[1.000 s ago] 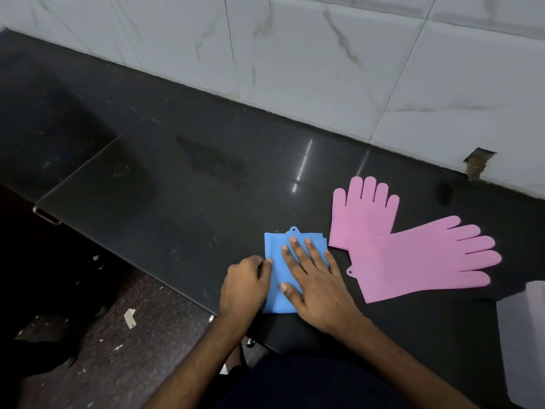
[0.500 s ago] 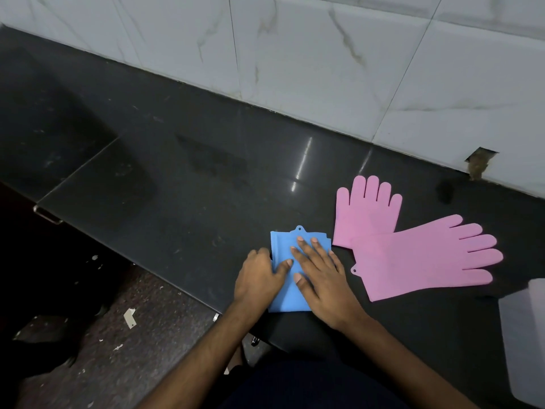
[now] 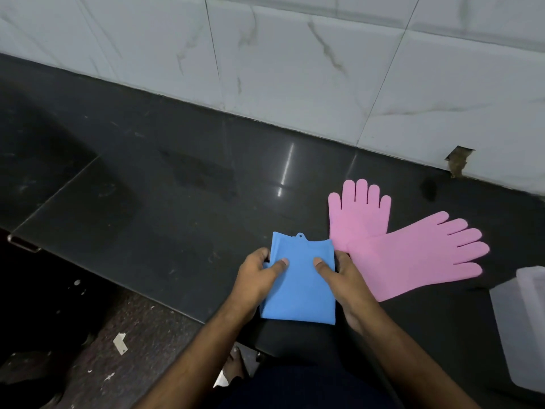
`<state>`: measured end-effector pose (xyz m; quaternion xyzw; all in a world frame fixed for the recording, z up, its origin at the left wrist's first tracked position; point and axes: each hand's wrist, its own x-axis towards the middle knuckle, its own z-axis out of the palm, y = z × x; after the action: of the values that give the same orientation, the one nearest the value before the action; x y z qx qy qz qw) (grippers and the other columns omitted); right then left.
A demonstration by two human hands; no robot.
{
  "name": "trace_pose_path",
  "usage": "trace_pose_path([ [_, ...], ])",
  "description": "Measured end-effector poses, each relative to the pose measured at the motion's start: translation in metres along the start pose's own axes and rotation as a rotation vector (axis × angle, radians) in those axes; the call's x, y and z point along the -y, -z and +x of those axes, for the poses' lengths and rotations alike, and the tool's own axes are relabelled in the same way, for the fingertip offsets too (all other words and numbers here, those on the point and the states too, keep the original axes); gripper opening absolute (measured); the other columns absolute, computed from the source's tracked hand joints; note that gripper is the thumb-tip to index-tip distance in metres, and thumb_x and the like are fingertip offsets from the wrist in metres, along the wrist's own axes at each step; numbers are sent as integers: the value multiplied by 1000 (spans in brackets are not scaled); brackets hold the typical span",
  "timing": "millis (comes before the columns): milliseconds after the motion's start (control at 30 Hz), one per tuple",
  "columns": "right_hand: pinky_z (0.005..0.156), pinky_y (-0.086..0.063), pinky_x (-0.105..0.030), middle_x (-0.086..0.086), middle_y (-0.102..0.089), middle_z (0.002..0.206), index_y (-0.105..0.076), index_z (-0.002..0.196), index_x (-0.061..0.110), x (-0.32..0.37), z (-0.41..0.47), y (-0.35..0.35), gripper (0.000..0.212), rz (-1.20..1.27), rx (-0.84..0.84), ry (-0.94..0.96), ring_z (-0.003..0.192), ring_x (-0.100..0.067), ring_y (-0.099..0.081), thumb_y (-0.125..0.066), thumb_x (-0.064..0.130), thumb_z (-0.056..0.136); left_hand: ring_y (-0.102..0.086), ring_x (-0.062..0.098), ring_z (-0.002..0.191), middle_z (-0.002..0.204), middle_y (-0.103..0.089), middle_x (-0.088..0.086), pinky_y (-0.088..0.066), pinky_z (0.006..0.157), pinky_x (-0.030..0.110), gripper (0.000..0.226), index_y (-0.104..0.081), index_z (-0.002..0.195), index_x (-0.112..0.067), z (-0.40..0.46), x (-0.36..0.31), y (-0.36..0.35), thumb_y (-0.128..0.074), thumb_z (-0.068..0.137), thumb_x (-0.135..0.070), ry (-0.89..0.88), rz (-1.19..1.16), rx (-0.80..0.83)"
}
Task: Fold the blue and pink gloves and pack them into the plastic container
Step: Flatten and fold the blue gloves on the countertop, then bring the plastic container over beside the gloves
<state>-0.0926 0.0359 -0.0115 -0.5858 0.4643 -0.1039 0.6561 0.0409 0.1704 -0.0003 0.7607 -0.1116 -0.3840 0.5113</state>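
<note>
The folded blue gloves form a flat rectangle at the counter's front edge. My left hand grips their left side with the thumb on top. My right hand grips their right side the same way. Two pink gloves lie flat and unfolded to the right: one pink glove points its fingers toward the wall, the other pink glove overlaps its cuff and points right. The translucent plastic container stands at the right edge, partly cut off.
The black stone counter runs left and back to a white tiled wall. Its front edge drops to a speckled floor at the lower left. A chipped hole in the wall sits behind the pink gloves.
My right hand came off the top of the blue gloves and now grips their right edge. My left hand shifted to pinch the left edge. The blue stack now shows its full top face.
</note>
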Motion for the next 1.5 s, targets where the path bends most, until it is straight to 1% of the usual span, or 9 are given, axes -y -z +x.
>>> trace_pose_path([
  [100, 67, -58, -21, 17, -74, 104, -59, 106, 40, 4, 10, -14, 16, -14, -16, 70, 87, 2, -73, -68, 33, 95, -76, 37, 88, 91, -79, 12, -62, 76, 52, 31, -59, 89, -2, 8, -10, 21, -73, 93, -29, -5, -42, -18],
  [200, 73, -58, -23, 18, -71, 107, -57, 116, 36, 7, 17, -33, 23, -79, -31, 122, 90, 0, -72, -68, 33, 95, -75, 34, 84, 89, -77, 11, -61, 71, 47, 33, -57, 83, -8, 20, -14, 42, -73, 92, -35, -47, 51, -65],
  [300, 76, -51, -22, 10, -64, 116, -54, 126, 27, 7, 22, -49, 33, -347, -94, 224, 98, -4, -65, -65, 33, 96, -66, 22, 91, 101, -69, 4, -55, 74, 35, 26, -61, 98, -13, 28, -7, 56, -70, 93, -38, -170, 437, -127],
  [367, 73, -46, -22, 6, -57, 118, -52, 129, 24, 5, 22, -55, 36, -505, -150, 279, 98, -8, -60, -63, 35, 96, -58, 20, 107, 115, -60, 2, -52, 89, 37, 33, -59, 116, -16, 30, -3, 59, -69, 93, -37, -279, 625, -163],
  [600, 98, -52, -38, 0, -47, 136, -44, 145, 19, 10, 4, -47, 56, -546, -268, 333, 117, -17, -58, -61, 43, 97, -51, 24, 124, 136, -52, 6, -47, 103, 38, 54, -50, 139, -13, 29, -23, 46, -67, 95, -39, -566, 752, -262],
  [800, 89, -45, -24, 3, -49, 133, -42, 143, 25, 25, -27, 3, 51, -534, -384, 382, 107, -11, -58, -61, 39, 98, -52, 24, 124, 137, -53, 6, -46, 104, 40, 47, -53, 137, -12, 8, -48, -16, -66, 97, -33, -743, 673, -96],
  [1167, 93, -53, -29, -3, -48, 138, -39, 148, 20, 6, -104, 119, 58, -477, -648, 333, 110, -12, -58, -66, 30, 97, -53, 18, 126, 142, -53, 2, -49, 105, 40, 52, -47, 143, -17, -42, -71, -156, -64, 99, -39, -885, 645, 225],
  [1367, 93, -53, -31, -4, -47, 137, -22, 157, 12, -15, -139, 165, 77, -407, -782, 253, 112, -13, -56, -65, 32, 97, -53, 16, 127, 141, -53, 2, -46, 105, 34, 52, -48, 143, -16, -66, -80, -221, -65, 98, -38, -939, 628, 400],
  [1500, 80, -47, -18, 6, -46, 123, -5, 161, 14, -29, -162, 192, 90, -334, -829, 163, 93, -7, -58, -64, 37, 96, -52, 15, 128, 142, -54, 3, -47, 107, 35, 52, -49, 143, -15, -78, -83, -265, -65, 99, -38, -964, 607, 489],
])
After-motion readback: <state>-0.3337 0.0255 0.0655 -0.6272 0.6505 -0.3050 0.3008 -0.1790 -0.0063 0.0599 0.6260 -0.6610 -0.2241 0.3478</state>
